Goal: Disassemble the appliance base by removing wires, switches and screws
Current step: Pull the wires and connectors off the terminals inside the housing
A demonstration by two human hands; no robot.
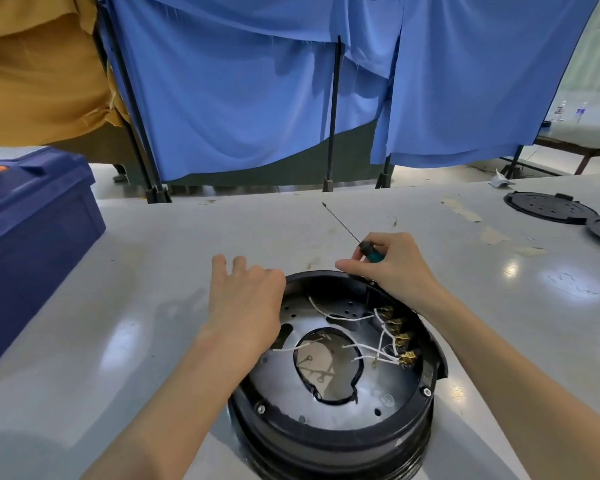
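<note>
Right hand [392, 268]: fingers curled round screwdriver [370, 252] handle, shaft pointing up-left, index tip on far rim of base [326, 434]. Left hand [246, 299] rests on left rim, fingers straight, loosely apart. Base sits open side up, lower centre, on table [136, 271]; white wires [361, 347] run to brass terminals [400, 341] inside right.

Grey table [153, 271], black appliance base [326, 434], blue box [32, 216], two black discs [548, 207], perhaps tape scraps [461, 210]

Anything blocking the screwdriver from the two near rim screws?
Nothing visible does. The near-left screw and near-right screw sit exposed on the base rim; white wires lie inside, off them. The right hand holds the screwdriver at the far rim, tip pointing away.
</note>
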